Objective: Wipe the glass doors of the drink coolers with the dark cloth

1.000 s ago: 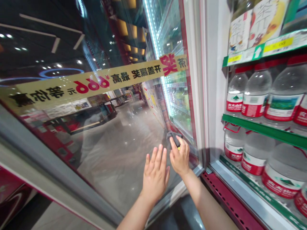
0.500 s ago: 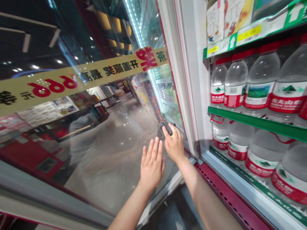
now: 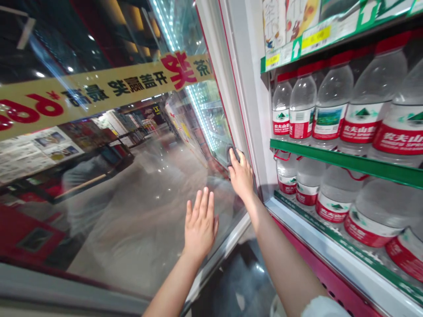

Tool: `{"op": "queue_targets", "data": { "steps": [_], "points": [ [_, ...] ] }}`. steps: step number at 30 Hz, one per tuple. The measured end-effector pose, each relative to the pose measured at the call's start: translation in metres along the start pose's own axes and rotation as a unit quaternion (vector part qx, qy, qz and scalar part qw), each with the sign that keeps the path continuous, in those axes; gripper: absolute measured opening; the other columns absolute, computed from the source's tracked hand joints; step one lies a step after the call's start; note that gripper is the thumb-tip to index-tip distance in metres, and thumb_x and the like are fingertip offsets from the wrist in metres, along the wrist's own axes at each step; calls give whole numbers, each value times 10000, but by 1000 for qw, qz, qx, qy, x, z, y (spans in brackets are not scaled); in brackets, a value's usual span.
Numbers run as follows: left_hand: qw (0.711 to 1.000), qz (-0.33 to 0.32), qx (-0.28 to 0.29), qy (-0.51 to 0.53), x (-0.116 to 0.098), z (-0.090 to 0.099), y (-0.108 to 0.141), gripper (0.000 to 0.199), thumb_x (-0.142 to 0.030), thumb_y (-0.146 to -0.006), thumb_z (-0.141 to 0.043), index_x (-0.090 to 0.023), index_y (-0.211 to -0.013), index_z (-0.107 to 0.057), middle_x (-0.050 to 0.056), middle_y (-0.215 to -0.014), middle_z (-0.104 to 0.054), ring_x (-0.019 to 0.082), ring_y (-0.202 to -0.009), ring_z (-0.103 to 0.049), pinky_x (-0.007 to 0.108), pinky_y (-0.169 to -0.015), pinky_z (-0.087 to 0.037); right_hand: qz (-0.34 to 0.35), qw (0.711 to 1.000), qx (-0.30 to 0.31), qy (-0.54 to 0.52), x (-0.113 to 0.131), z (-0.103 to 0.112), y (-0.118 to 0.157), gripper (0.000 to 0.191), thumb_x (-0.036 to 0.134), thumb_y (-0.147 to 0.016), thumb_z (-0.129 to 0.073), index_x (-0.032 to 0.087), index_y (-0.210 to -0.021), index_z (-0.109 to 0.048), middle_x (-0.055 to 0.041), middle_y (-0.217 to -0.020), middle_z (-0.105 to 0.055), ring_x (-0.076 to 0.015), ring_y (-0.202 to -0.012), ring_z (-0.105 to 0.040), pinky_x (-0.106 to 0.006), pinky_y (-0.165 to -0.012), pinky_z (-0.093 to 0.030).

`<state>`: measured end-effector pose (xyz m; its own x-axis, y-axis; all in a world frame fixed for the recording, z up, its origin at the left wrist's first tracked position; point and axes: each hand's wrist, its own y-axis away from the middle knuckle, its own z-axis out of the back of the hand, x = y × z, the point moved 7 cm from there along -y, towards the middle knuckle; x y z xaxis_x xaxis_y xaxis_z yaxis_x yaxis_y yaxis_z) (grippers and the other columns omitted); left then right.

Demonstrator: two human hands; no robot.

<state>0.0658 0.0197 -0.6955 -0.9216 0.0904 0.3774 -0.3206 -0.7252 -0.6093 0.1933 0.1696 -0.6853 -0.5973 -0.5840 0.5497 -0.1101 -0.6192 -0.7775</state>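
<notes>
A glass door (image 3: 148, 176) in a pale frame slants across the left and middle of the view. Flat against its lower middle rests my left hand (image 3: 199, 222), empty, with fingers stretched upward. To its right and a little higher, my right hand (image 3: 242, 174) presses a dark grey cloth (image 3: 233, 156) on the glass beside the right-hand door frame. The fingers lie over the cloth and hide part of it.
Right of the door, shelves with green edges (image 3: 346, 163) hold several water bottles (image 3: 332, 103) with red caps. Cartons (image 3: 274, 26) stand above them. A yellow strip with red and black characters (image 3: 132, 86) crosses the glass. A red perforated ledge (image 3: 317, 273) runs below the shelves.
My right hand and the cloth have moved up along the glass, nearer the frame. My left hand stays low on the glass. The whole view has shifted to the right.
</notes>
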Motion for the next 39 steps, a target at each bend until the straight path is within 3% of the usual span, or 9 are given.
{"op": "queue_targets", "data": {
  "steps": [7, 13, 19, 22, 27, 29, 32, 34, 39],
  "points": [
    [1000, 5, 7, 14, 4, 0, 12, 765, -351, -988, -535, -178, -1637, -169, 126, -1647, -342, 270, -1553, -284, 472, -1303, -74, -168, 983, -57, -45, -61, -36, 71, 627, 181, -921, -456, 219, -1547, -444, -170, -1381, -538, -289, -1247, -527, -486, -1063, -450],
    [1000, 13, 9, 22, 5, -5, 23, 785, -337, -992, -535, -177, -1640, -122, 130, -1658, -312, 276, -1561, -260, 484, -1302, -80, -85, 994, -13, -70, -58, -42, 62, 612, 249, -978, -451, 251, -1586, -376, -156, -1507, -467, -263, -1349, -482, -435, -1124, -409],
    [999, 27, 11, 17, 6, -6, 46, 783, -293, -994, -511, -180, -1641, -86, 136, -1651, -327, 272, -1556, -270, 498, -1296, -131, -193, 976, -72, -69, -71, -56, 109, 599, 203, -983, -367, 217, -1582, -374, -194, -1461, -497, -275, -1349, -490, -472, -1089, -438],
    [999, 44, 16, 11, 12, -5, 62, 761, -269, -993, -495, -176, -1640, -105, 147, -1656, -305, 281, -1563, -242, 522, -1287, -157, -128, 988, -62, -60, -33, -55, 101, 618, 211, -992, -376, 238, -1607, -320, -187, -1522, -445, -274, -1396, -448, -485, -1124, -412],
    [996, 80, 23, -6, 30, -1, 86, 754, -273, -995, -503, -195, -1639, -118, 147, -1666, -279, 292, -1574, -187, 571, -1279, -138, 83, 996, 30, -12, 20, -50, 107, 634, 135, -950, -476, 321, -1553, -414, -118, -1583, -414, -278, -1481, -346, -516, -1174, -365],
    [995, 99, 19, -16, 38, 1, 94, 761, -276, -992, -517, -198, -1638, -122, 151, -1669, -266, 302, -1578, -158, 594, -1272, -139, 84, 996, 25, -7, 13, -48, 110, 634, 101, -940, -454, 315, -1536, -438, -120, -1549, -449, -270, -1466, -370, -514, -1160, -388],
    [993, 114, 10, -32, 45, 5, 106, 767, -280, -988, -529, -195, -1637, -128, 161, -1671, -250, 312, -1578, -149, 605, -1264, -165, -22, 999, -26, -19, -5, -42, 98, 647, 126, -958, -399, 233, -1593, -337, -188, -1561, -408, -289, -1450, -387, -542, -1136, -419],
    [992, 118, 5, -40, 47, 7, 111, 770, -267, -983, -531, -194, -1637, -131, 167, -1670, -246, 315, -1575, -164, 606, -1260, -179, -33, 999, -35, -25, 3, -42, 91, 651, 146, -968, -392, 226, -1608, -303, -195, -1587, -378, -298, -1460, -375, -554, -1142, -413],
    [990, 130, -4, -45, 51, 8, 122, 783, -249, -967, -541, -201, -1636, -136, 173, -1669, -253, 317, -1571, -182, 616, -1260, -151, 166, 986, -11, -3, 45, -49, 117, 664, 91, -917, -501, 380, -1512, -451, -89, -1568, -455, -278, -1460, -391, -547, -1153, -386]
  ]
}}
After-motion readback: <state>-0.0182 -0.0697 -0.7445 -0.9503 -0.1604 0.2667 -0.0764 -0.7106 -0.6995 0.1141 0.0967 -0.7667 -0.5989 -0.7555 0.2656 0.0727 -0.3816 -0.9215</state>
